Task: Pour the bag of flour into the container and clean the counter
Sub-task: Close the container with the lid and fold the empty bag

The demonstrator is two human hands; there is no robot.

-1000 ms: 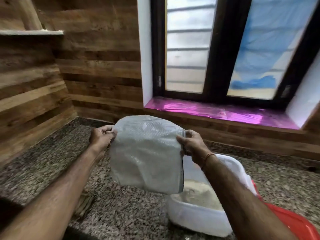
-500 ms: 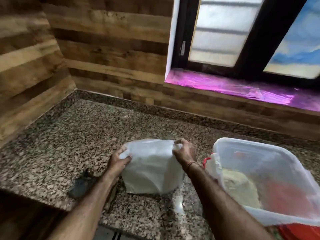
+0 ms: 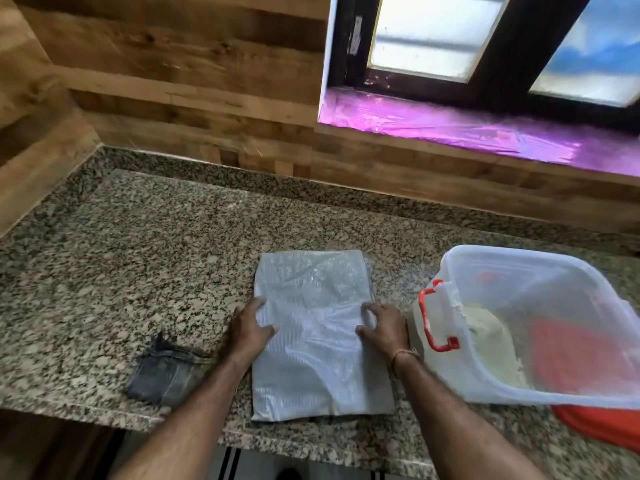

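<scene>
The granite surface (image 3: pixel 145 244) lies bare from nine o'clock round to twelve, open right up to the wooden wall (image 3: pixel 194 77) at the back. At the middle the flattened bag (image 3: pixel 317 336) takes up the near strip, with the left hand (image 3: pixel 251 329) and right hand (image 3: pixel 384 327) pressed on its sides. At three o'clock the plastic container (image 3: pixel 540 327) blocks the right, just beside the bag. A dark cloth (image 3: pixel 166 374) lies at eight o'clock, near the front edge.

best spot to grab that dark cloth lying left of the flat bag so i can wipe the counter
Take the dark cloth with the left hand, which rests beside it. Come from above and pinch its bunched top edge, where folds stand up off the counter; the rest lies flat, offering little to grip.
</scene>
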